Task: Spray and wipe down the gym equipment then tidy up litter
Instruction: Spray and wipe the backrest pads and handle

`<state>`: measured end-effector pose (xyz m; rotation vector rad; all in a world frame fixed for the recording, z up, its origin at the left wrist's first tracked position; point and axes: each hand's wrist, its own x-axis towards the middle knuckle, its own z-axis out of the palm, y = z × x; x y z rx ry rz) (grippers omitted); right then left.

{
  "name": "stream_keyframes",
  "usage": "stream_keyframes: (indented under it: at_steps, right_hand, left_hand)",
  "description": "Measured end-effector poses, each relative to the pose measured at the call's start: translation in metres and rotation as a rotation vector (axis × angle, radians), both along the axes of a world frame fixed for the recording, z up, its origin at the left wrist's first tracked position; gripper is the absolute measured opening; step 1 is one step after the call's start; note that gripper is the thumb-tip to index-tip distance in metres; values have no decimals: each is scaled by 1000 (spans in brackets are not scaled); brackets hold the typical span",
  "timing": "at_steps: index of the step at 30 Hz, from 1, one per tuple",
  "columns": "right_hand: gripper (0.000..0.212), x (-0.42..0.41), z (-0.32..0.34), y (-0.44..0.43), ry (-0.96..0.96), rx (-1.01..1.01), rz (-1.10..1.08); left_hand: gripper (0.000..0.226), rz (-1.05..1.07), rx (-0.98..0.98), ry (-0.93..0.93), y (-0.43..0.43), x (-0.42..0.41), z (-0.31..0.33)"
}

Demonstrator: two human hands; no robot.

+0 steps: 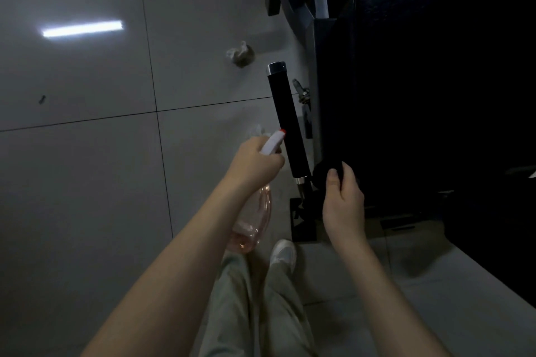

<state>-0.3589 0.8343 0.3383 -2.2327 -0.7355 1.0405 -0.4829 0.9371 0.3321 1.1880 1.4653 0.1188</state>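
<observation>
Our left hand (255, 159) grips the pink spray bottle (256, 220), its nozzle just beside the black handle (287, 122); our right hand (343, 200) pinches a dark cloth (320, 176).

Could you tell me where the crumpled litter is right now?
In the head view, the crumpled litter lies on the tiled floor, upper centre, just left of the black handle's chrome tip.

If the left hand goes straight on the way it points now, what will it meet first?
Probably the black handle grip: the left hand aims the spray bottle at it from close by, though depth is unclear.
</observation>
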Motion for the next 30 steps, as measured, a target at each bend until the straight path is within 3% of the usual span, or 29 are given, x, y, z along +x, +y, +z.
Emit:
stream_keyframes:
  at_steps: [6, 12, 16, 21, 30]
  right_hand:
    - [44, -3, 0, 7, -5, 2, 44]
    - [41, -6, -1, 12, 19, 24, 57]
    - [40, -7, -1, 16, 25, 24, 50]
    - [37, -9, -2, 21, -4, 49, 77]
    - [36, -10, 3, 41, -60, 144, 109]
  left_hand:
    - [10, -28, 108, 2, 23, 7, 8]
    - [31, 6, 166, 65, 51, 11, 7]
    - [23, 62, 190, 102, 66, 10, 12]
    - [11, -26, 217, 78, 79, 13, 16]
    - [11, -17, 163, -8, 84, 0, 11]
